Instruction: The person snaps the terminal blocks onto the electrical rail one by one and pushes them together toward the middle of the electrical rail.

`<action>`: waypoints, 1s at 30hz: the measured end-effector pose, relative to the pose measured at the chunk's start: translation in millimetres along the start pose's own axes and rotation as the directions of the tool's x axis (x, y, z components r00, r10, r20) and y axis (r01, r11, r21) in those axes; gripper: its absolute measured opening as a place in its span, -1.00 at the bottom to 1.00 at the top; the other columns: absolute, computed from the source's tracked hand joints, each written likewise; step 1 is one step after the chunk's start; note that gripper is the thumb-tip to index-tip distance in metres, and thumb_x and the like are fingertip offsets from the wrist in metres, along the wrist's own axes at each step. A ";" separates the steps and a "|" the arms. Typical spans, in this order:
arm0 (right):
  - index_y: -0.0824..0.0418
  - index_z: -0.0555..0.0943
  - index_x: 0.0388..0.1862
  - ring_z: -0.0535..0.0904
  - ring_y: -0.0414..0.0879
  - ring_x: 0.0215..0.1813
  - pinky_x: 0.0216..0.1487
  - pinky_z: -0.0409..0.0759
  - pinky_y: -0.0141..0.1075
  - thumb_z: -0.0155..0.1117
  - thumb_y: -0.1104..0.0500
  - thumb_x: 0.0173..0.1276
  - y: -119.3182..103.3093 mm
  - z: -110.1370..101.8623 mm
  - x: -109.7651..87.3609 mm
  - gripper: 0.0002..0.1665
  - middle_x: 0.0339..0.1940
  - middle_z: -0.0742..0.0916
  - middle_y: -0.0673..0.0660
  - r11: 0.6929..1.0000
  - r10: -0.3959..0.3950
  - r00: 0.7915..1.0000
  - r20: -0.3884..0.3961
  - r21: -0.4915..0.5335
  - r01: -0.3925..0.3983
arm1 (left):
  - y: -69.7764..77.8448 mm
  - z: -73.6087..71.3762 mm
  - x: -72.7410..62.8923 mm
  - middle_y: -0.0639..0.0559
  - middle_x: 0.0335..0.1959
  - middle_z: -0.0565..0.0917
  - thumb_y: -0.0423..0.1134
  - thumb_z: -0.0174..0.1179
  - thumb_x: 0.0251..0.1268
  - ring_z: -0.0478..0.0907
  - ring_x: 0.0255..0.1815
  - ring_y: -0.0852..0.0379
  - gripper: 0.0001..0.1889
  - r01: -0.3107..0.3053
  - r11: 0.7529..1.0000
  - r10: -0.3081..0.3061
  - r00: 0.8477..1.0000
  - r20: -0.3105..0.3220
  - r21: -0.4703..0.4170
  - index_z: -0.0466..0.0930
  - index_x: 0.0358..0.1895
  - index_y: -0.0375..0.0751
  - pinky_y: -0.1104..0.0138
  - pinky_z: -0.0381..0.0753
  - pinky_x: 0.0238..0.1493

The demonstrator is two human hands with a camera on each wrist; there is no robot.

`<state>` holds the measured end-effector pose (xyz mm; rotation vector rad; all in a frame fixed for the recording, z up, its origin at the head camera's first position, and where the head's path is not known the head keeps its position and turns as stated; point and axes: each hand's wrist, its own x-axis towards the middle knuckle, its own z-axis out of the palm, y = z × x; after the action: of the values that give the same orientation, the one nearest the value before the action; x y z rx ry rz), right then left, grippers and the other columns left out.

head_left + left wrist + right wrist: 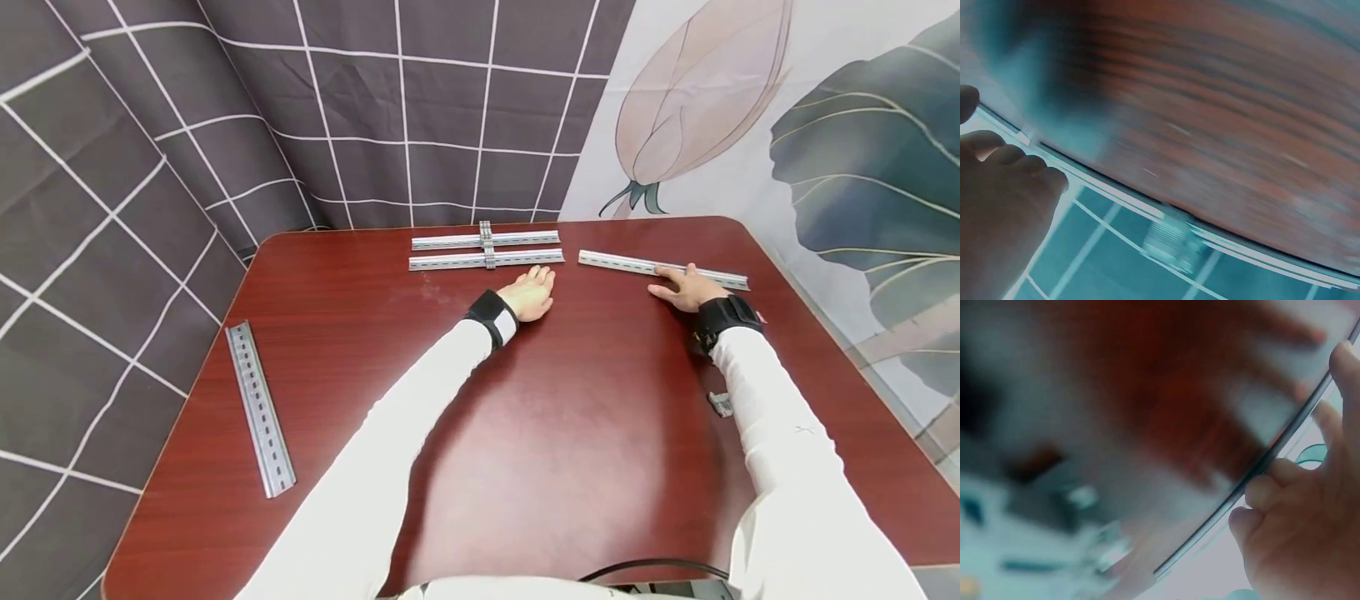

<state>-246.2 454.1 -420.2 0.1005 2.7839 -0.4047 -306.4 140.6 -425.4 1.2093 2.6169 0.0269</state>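
Observation:
Two slotted metal DIN rails lie side by side at the far edge, a back rail (525, 238) and a front rail (442, 262). A narrow ribbed grey piece (487, 244) crosses both near their middle. My left hand (528, 293) lies palm down with fingers extended, fingertips right by the front rail's right end. A third DIN rail (618, 262) lies slightly slanted at the far right. My right hand (688, 289) rests its fingers on this rail, thumb spread on the near side; in the right wrist view its loosely bent fingers (1263, 490) are along the rail's edge.
A wider slotted metal rail (261, 408) lies along the left edge of the red-brown table (570, 467). A small white-grey packet (721, 405) sits beside the right forearm. A black cable (652, 564) runs along the near edge. Grid-patterned cloth (360, 100) hangs behind.

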 end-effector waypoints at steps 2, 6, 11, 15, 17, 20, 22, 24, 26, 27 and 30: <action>0.25 0.04 0.51 0.12 0.68 0.30 0.27 0.11 0.46 -0.08 -0.23 0.47 1.2 1.8 -5.2 -0.16 0.43 -0.02 0.67 1.000 -0.019 1.000 0.004 -0.016 0.019 | 10.0 0.2 5.8 -0.26 0.56 -0.02 -0.10 -0.21 0.55 -0.15 0.60 -0.14 -0.36 -0.010 1.000 0.010 1.000 0.010 -0.016 -0.10 0.52 -0.38 0.16 -0.07 0.56; 0.19 0.06 0.52 -0.01 0.69 0.37 0.30 0.01 0.47 -0.06 -0.28 0.44 -1.3 6.6 -14.4 -0.13 0.48 -0.11 0.63 1.000 -0.021 1.000 0.022 -0.004 0.021 | 28.8 2.1 14.9 -0.25 0.57 -0.04 -0.06 -0.19 0.55 -0.17 0.60 -0.12 -0.34 -0.034 0.999 0.034 0.999 0.010 -0.038 -0.11 0.53 -0.32 0.18 -0.08 0.57; 0.15 0.09 0.53 -0.02 0.61 0.42 0.34 0.00 0.43 -0.03 -0.31 0.41 -8.0 13.3 -25.6 -0.11 0.50 -0.11 0.59 0.999 -0.043 0.998 0.041 0.010 0.043 | 48.1 9.8 24.2 -0.24 0.58 -0.11 0.00 -0.21 0.55 -0.21 0.61 -0.08 -0.30 -0.020 0.999 0.021 0.999 0.031 -0.029 -0.17 0.53 -0.34 0.22 -0.13 0.57; 0.12 0.08 0.54 -0.10 0.54 0.48 0.38 -0.05 0.40 -0.02 -0.31 0.41 -8.7 16.4 -35.6 -0.10 0.51 -0.13 0.56 0.999 -0.043 0.998 0.047 0.002 0.043 | 60.8 14.1 28.2 -0.23 0.59 -0.12 0.05 -0.22 0.54 -0.21 0.61 -0.07 -0.26 0.010 1.000 -0.009 0.999 0.034 -0.016 -0.19 0.53 -0.37 0.23 -0.14 0.57; 0.11 0.06 0.55 -0.11 0.55 0.48 0.37 -0.05 0.41 -0.02 -0.32 0.41 -14.0 18.5 -36.7 -0.10 0.51 -0.14 0.56 0.999 -0.045 0.998 0.053 -0.006 0.046 | 60.0 14.7 24.0 -0.23 0.59 -0.12 0.07 -0.22 0.54 -0.20 0.61 -0.08 -0.25 0.026 1.000 -0.025 0.999 0.040 -0.010 -0.18 0.53 -0.38 0.22 -0.13 0.57; 0.11 0.05 0.55 -0.10 0.57 0.46 0.36 -0.03 0.42 -0.01 -0.32 0.41 -21.1 20.7 -40.1 -0.09 0.51 -0.15 0.57 0.999 -0.043 0.997 0.059 -0.015 0.044 | 59.1 12.9 14.7 -0.23 0.58 -0.11 0.09 -0.23 0.54 -0.18 0.61 -0.08 -0.26 0.037 0.999 -0.037 0.998 0.043 -0.004 -0.15 0.52 -0.38 0.22 -0.08 0.57; 0.11 0.04 0.56 -0.12 0.57 0.47 0.36 -0.03 0.42 -0.01 -0.33 0.40 -26.4 22.2 -42.5 -0.07 0.51 -0.16 0.57 0.999 -0.040 0.997 0.065 -0.024 0.042 | 57.4 11.6 8.4 -0.23 0.59 -0.11 0.09 -0.25 0.54 -0.17 0.61 -0.07 -0.26 0.037 0.999 -0.038 0.998 0.048 0.007 -0.14 0.52 -0.39 0.21 -0.05 0.56; 0.10 0.03 0.56 -0.14 0.55 0.48 0.37 -0.04 0.41 0.01 -0.33 0.39 -32.1 23.4 -44.8 -0.06 0.51 -0.16 0.56 0.999 -0.040 0.997 0.068 -0.023 0.042 | 54.3 10.2 2.6 -0.24 0.58 -0.11 0.09 -0.25 0.54 -0.16 0.61 -0.07 -0.27 0.033 0.999 -0.033 0.998 0.051 0.014 -0.12 0.52 -0.39 0.21 -0.04 0.56; 0.09 0.02 0.57 -0.17 0.52 0.50 0.38 -0.05 0.40 0.02 -0.34 0.38 -38.3 24.8 -46.0 -0.04 0.52 -0.17 0.55 0.999 -0.045 0.996 0.072 -0.022 0.047 | 49.9 10.4 -2.4 -0.24 0.58 -0.11 0.09 -0.25 0.55 -0.16 0.61 -0.07 -0.27 0.029 0.999 -0.030 0.998 0.052 0.025 -0.11 0.52 -0.39 0.21 -0.04 0.56; 0.08 0.01 0.57 -0.19 0.50 0.51 0.38 -0.06 0.39 0.02 -0.34 0.38 -41.2 25.6 -46.4 -0.04 0.52 -0.18 0.55 0.998 -0.048 0.996 0.076 -0.024 0.050 | 47.2 11.4 -4.3 -0.25 0.58 -0.12 0.08 -0.25 0.55 -0.16 0.61 -0.08 -0.27 0.024 0.999 -0.026 0.998 0.052 0.026 -0.11 0.51 -0.39 0.20 -0.04 0.56; 0.07 -0.01 0.58 -0.21 0.48 0.52 0.40 -0.06 0.38 0.03 -0.33 0.38 -51.1 29.4 -47.1 -0.04 0.52 -0.19 0.55 0.998 -0.061 0.994 0.085 -0.028 0.064 | 39.5 15.2 -11.8 -0.26 0.58 -0.12 0.08 -0.26 0.55 -0.15 0.61 -0.09 -0.28 0.021 0.999 -0.023 0.999 0.048 0.047 -0.10 0.51 -0.40 0.19 -0.01 0.55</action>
<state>-198.6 395.6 -417.8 -0.0110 2.7144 -0.3720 -265.9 156.2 -432.6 1.1808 2.6020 -0.0665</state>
